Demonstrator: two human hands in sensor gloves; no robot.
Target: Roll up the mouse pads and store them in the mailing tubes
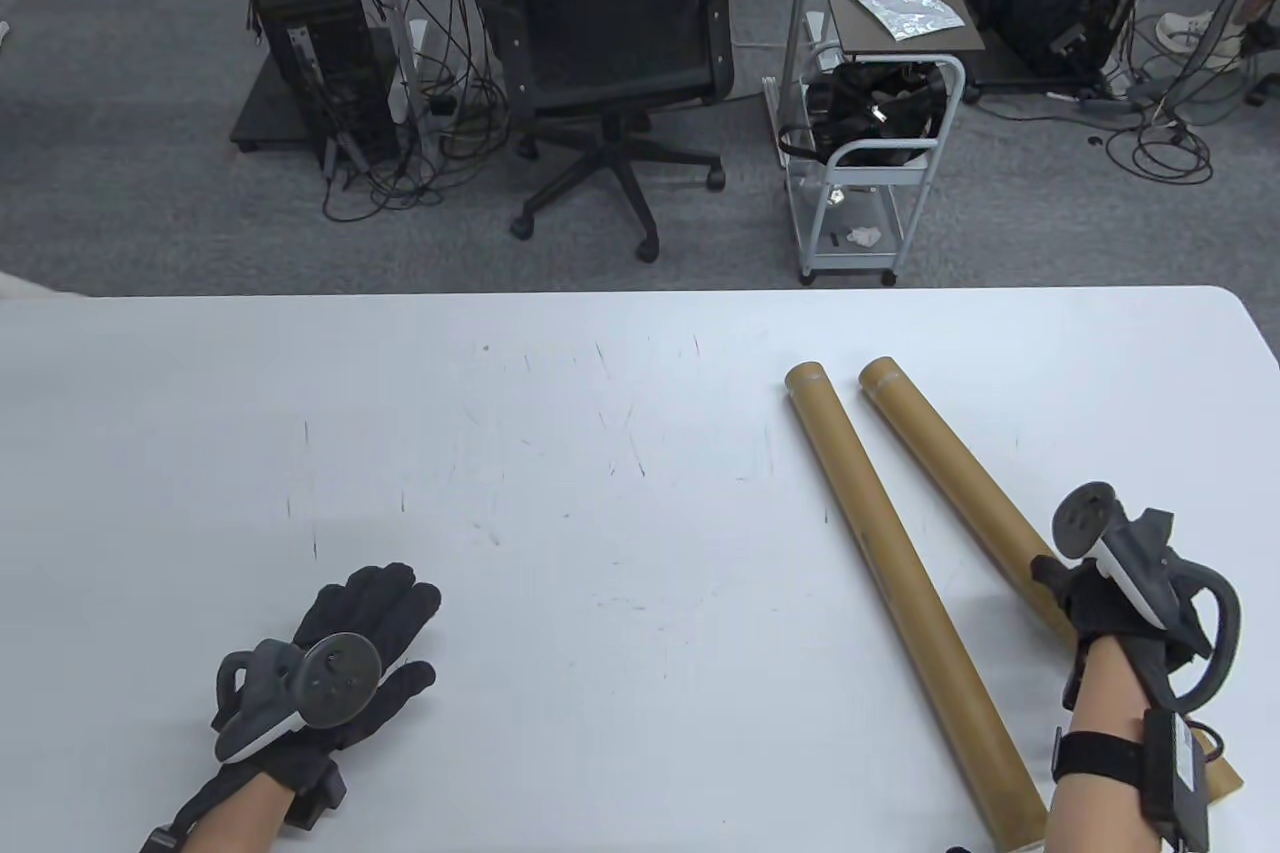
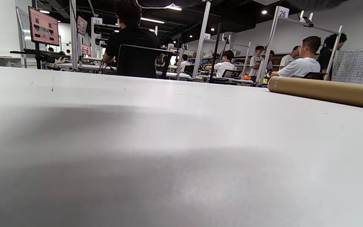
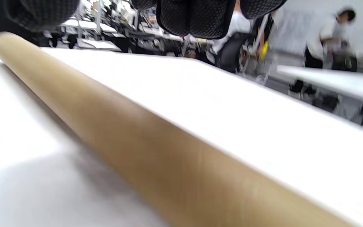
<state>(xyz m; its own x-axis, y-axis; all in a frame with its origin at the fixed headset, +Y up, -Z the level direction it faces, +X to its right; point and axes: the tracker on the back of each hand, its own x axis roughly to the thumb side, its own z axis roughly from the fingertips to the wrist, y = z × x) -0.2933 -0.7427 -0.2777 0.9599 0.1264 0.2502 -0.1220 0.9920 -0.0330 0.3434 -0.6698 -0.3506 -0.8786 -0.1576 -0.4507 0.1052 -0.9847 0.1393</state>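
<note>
Two brown tubes lie side by side on the white table [image 1: 600, 493], slanting toward its near right corner. The right hand [image 1: 1105, 593] rests over the right tube [image 1: 950, 463]; whether its fingers [image 3: 194, 17] grip it cannot be told. The left tube [image 1: 900, 583] lies just beside, untouched. The left hand [image 1: 350, 643] lies flat, fingers spread wide, far left of the tubes.

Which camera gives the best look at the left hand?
The table view: the left hand lies flat on the white table, fingers straight. The left wrist view shows only tabletop and a tube; the right wrist view misses it.
</note>
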